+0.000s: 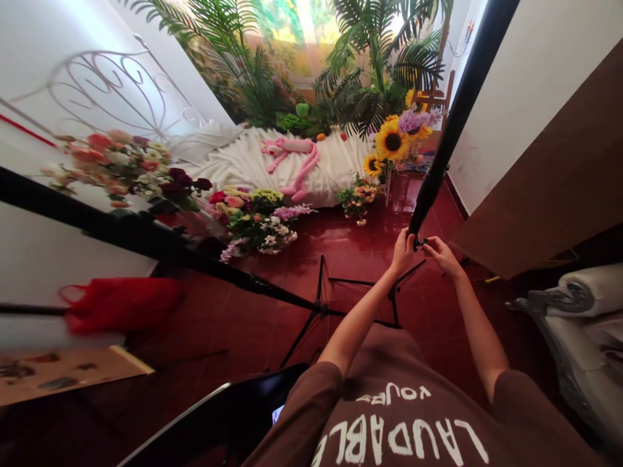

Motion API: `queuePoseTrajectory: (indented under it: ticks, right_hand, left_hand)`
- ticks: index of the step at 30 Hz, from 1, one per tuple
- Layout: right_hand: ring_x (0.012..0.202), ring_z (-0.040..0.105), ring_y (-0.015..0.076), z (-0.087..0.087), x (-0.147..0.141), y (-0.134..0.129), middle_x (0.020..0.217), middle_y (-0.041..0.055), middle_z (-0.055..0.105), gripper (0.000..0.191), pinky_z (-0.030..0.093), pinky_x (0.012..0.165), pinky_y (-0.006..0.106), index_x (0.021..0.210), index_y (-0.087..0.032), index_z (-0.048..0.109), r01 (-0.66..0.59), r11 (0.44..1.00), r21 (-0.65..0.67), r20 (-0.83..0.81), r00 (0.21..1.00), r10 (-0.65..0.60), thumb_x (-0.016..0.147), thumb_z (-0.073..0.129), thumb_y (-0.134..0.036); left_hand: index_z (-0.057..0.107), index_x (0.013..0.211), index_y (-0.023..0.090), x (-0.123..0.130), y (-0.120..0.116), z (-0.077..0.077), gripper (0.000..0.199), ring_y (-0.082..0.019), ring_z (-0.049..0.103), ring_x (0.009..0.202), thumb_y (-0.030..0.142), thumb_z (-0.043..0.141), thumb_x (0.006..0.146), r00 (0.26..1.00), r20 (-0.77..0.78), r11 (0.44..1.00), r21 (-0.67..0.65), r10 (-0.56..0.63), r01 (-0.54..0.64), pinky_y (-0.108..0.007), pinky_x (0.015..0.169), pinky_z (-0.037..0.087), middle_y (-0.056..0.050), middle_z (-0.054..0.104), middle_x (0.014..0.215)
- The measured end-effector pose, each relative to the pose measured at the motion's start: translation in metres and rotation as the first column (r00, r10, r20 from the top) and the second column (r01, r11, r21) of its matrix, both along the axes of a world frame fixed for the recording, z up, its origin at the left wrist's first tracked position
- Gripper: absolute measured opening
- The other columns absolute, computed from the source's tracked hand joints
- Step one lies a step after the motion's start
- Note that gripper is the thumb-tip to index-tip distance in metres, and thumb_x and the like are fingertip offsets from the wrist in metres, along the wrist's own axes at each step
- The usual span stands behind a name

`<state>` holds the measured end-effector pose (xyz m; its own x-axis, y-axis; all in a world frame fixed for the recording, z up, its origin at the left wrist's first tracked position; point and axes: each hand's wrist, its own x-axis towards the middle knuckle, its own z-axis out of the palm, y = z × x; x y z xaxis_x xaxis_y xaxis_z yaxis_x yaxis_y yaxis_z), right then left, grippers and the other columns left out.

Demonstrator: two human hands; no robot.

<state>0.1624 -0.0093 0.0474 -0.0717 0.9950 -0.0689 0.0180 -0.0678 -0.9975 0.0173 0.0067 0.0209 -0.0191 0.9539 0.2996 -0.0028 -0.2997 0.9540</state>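
Observation:
My left hand (403,253) is wrapped around the lower part of a black light stand (450,123), whose pole leans up and to the right. On the other side of that pole, my right hand (442,254) has its fingertips pinched on a small black knob (421,244). The stand's thin legs (395,305) spread over the floor below my hands. A second black stand (219,268) slants across the left side, its tripod legs (318,305) near the first stand's.
A white-draped bed (233,162) carries a pink plush toy (292,148). Flower bunches (263,220) and sunflowers (392,141) surround it, with palm fronds (379,58) behind. A red bag (121,303) is at left, a padded chair (584,311) at right. The floor (350,237) is glossy red tile.

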Motion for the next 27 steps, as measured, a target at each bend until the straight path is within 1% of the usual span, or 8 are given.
queuePoseTrajectory:
  ticks: [5, 9, 12, 15, 18, 20, 23, 27]
  right_hand:
    - [0.087, 0.06, 0.0164, -0.005, -0.006, -0.005, 0.093, 0.0027, 0.065, 0.015, 0.05, 0.075, 0.028, 0.079, -0.022, 0.063, 0.121, 0.936, 0.331, 0.254, 0.943, -0.213, 0.074, 0.07, -0.034]
    - [0.092, 0.059, 0.0191, 0.002, -0.011, -0.006, 0.1, 0.0051, 0.063, 0.008, 0.051, 0.081, 0.034, 0.082, -0.023, 0.062, 0.064, 0.895, 0.442, 0.361, 0.9, -0.243, 0.077, 0.064, -0.027]
    - [0.098, 0.058, 0.0201, 0.03, -0.02, -0.007, 0.114, 0.0058, 0.059, 0.04, 0.051, 0.088, 0.037, 0.108, -0.025, 0.057, -0.011, 0.86, 0.509, 0.338, 0.922, -0.188, 0.071, 0.072, -0.028]
    - [0.106, 0.057, 0.0186, 0.075, -0.038, -0.004, 0.127, 0.0056, 0.051, 0.072, 0.052, 0.092, 0.034, 0.135, -0.032, 0.035, 0.031, 0.785, 0.618, 0.188, 0.964, -0.186, 0.075, 0.074, -0.034]
    - [0.11, 0.058, 0.0192, 0.118, -0.056, 0.007, 0.133, 0.0054, 0.046, 0.082, 0.054, 0.092, 0.035, 0.144, -0.037, 0.019, 0.045, 0.728, 0.685, 0.106, 0.981, -0.16, 0.08, 0.07, -0.041]
    - [0.112, 0.058, 0.0207, 0.135, -0.064, 0.015, 0.133, 0.005, 0.047, 0.077, 0.054, 0.092, 0.038, 0.145, -0.037, 0.019, 0.008, 0.722, 0.691, 0.127, 0.983, -0.133, 0.083, 0.065, -0.047]
    - [0.116, 0.058, 0.0224, 0.131, -0.066, 0.025, 0.13, 0.0045, 0.052, 0.07, 0.053, 0.094, 0.041, 0.144, -0.034, 0.026, -0.016, 0.731, 0.682, 0.165, 0.977, -0.132, 0.086, 0.06, -0.05]
    - [0.11, 0.061, 0.0225, 0.089, -0.063, 0.024, 0.124, 0.005, 0.058, 0.067, 0.054, 0.093, 0.04, 0.143, -0.032, 0.031, -0.033, 0.784, 0.62, 0.203, 0.972, -0.12, 0.085, 0.062, -0.046]
  left_hand:
    - [0.054, 0.102, 0.018, 0.001, 0.0, -0.001, 0.049, -0.012, 0.057, 0.073, 0.06, 0.032, 0.092, 1.0, 0.002, 1.0, 0.001, 0.004, -0.004, -0.025, 0.071, 0.047, -0.007, 0.063, 0.089]
    - [0.054, 0.101, 0.019, -0.001, 0.001, -0.002, 0.048, -0.013, 0.057, 0.074, 0.06, 0.032, 0.092, 1.0, -0.01, 1.0, 0.009, -0.008, 0.008, -0.026, 0.073, 0.047, -0.006, 0.062, 0.088]
    - [0.054, 0.1, 0.019, -0.001, 0.002, -0.002, 0.049, -0.014, 0.057, 0.078, 0.062, 0.032, 0.091, 1.0, -0.009, 1.0, 0.031, -0.006, 0.007, -0.028, 0.076, 0.047, -0.007, 0.061, 0.09]
    - [0.053, 0.103, 0.02, -0.002, 0.002, -0.002, 0.049, -0.015, 0.056, 0.079, 0.062, 0.032, 0.091, 1.0, -0.015, 0.999, 0.044, 0.008, -0.007, -0.029, 0.078, 0.046, -0.007, 0.06, 0.091]
    - [0.053, 0.105, 0.02, -0.003, 0.001, -0.003, 0.046, -0.015, 0.056, 0.077, 0.059, 0.033, 0.092, 1.0, -0.028, 0.999, 0.038, -0.008, 0.009, -0.028, 0.077, 0.046, -0.006, 0.06, 0.088]
    - [0.053, 0.107, 0.02, -0.004, -0.001, -0.004, 0.043, -0.014, 0.057, 0.076, 0.056, 0.033, 0.093, 0.999, -0.038, 0.999, 0.017, -0.03, 0.031, -0.028, 0.077, 0.046, -0.006, 0.061, 0.088]
    - [0.05, 0.117, 0.019, -0.007, -0.003, -0.006, 0.041, -0.015, 0.059, 0.084, 0.051, 0.037, 0.094, 0.997, -0.072, 1.0, 0.003, -0.029, 0.029, -0.03, 0.082, 0.047, -0.008, 0.062, 0.097]
    - [0.044, 0.13, 0.018, -0.011, -0.003, -0.01, 0.045, -0.02, 0.057, 0.109, 0.043, 0.044, 0.092, 0.992, -0.112, 0.995, 0.078, -0.052, 0.061, -0.036, 0.097, 0.044, -0.014, 0.058, 0.121]
